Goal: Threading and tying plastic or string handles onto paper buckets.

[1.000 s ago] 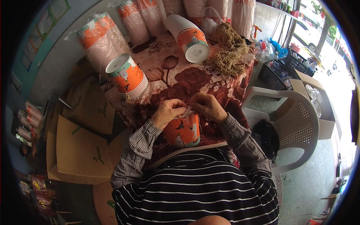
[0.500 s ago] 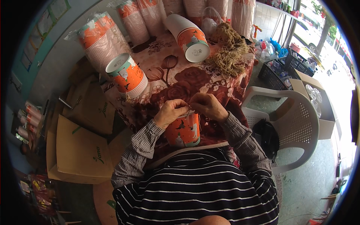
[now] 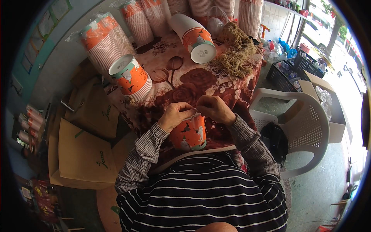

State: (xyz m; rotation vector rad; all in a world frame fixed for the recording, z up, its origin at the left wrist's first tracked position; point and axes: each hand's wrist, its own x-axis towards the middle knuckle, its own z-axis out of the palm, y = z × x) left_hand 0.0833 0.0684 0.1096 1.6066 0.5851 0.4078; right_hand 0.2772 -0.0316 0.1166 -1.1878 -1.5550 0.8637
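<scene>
An orange paper bucket with dark witch figures, pale ghosts and a green band is in front of me at the table's near edge. My left hand is closed in a pinch at its far end, thumb and forefinger together. Opposite it, my right hand pinches too, its fingertips almost meeting the left ones. Between them is a thin piece that looks like cord, mostly hidden by the fingers. A heap of tan cords lies at the back right of the table.
A nested stack of buckets stands at the left, another stack lies at the back. Plastic-wrapped stacks line the far side. Cardboard boxes are at left; a white plastic chair with a black bag is at right.
Both hands stay almost in place. The fingertips shift slightly at the bucket's far end, and a little more of its pale edge shows beside the right hand.
</scene>
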